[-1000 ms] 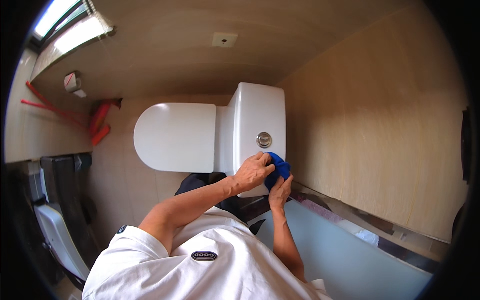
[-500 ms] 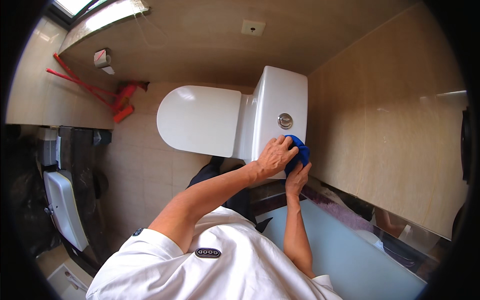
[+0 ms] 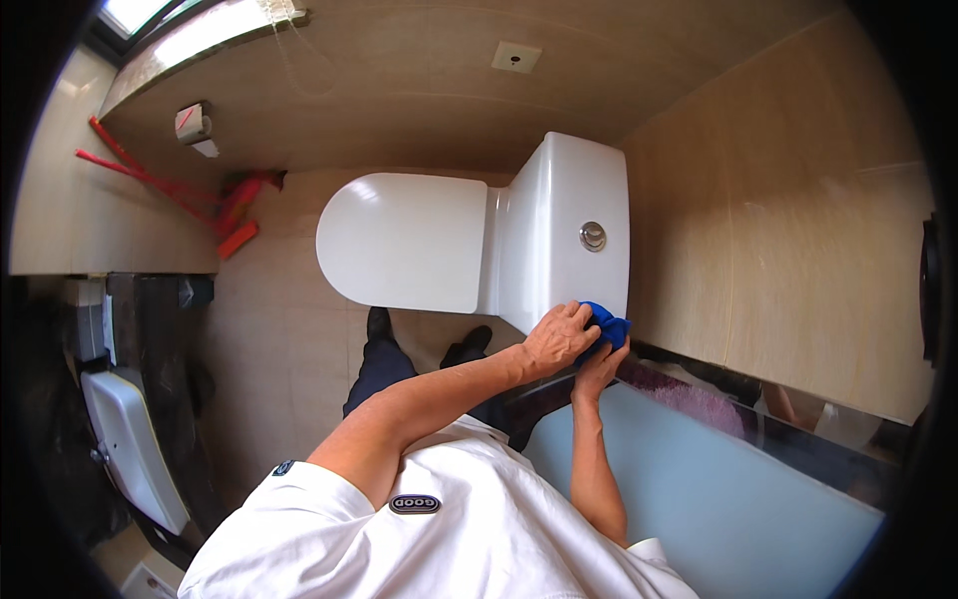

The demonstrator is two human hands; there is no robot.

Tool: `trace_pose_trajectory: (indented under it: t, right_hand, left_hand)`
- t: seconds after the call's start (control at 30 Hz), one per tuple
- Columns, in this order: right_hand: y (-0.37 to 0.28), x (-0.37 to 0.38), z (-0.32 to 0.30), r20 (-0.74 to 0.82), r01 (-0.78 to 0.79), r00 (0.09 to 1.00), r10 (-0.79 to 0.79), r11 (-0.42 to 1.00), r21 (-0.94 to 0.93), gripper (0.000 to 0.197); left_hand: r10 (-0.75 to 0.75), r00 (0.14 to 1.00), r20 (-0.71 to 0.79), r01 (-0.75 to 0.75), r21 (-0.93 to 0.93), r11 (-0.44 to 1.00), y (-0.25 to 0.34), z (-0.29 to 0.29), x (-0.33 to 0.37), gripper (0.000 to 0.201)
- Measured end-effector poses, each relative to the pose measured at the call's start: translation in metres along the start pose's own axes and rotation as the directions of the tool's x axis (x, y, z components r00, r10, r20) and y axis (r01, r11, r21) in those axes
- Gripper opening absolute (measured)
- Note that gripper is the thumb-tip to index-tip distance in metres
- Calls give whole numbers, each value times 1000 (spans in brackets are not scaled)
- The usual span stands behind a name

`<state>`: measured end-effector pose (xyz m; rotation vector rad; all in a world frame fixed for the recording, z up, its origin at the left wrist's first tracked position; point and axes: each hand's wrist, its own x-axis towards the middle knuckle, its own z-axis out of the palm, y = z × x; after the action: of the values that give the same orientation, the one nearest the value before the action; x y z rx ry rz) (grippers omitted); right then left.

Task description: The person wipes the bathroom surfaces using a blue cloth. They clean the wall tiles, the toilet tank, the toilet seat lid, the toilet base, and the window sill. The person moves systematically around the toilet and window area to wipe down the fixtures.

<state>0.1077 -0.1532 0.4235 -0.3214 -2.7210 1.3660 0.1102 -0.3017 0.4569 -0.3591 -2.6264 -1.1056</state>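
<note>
A folded blue cloth (image 3: 611,327) is bunched between my two hands at the near end of the white toilet tank (image 3: 577,185). My left hand (image 3: 559,339) reaches across with bent fingers gripping the cloth's left side, close to the tank's near corner. From below, my right hand (image 3: 597,373) holds the cloth's lower edge, its fingers partly hidden by the fabric. On the tank top, a round chrome flush button (image 3: 593,236) sits a little beyond the cloth. The toilet lid (image 3: 404,242) is down, to the left of the tank.
A pale glass panel (image 3: 699,479) stands close by my right arm. Red long-handled cleaning tools (image 3: 238,210) lean in the far left corner, below a toilet paper holder (image 3: 193,124). A white washbasin (image 3: 132,449) is at the left. Tiled wall (image 3: 778,250) rises right of the tank.
Both hands and the cloth have shifted slightly nearer, from the tank top beside the button to its near edge. The view has moved a little, and more of my legs shows.
</note>
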Motion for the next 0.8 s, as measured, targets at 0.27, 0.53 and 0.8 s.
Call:
trace_pose_trajectory:
  t: [0.27,0.53,0.8]
  right_hand:
    - [-39,-58,57,-17,-318,930,367,828,461,27]
    - [-38,-64,76,-21,-344,902,431,747,569,44]
    - [-36,-67,90,-25,-362,851,524,622,694,47]
  left_hand:
    - [14,994,107,4,-169,986,-26,-35,-25,17]
    - [-179,953,245,258,-344,903,-35,-54,-31,26]
    - [-161,954,253,257,-414,873,-42,-54,-30,27]
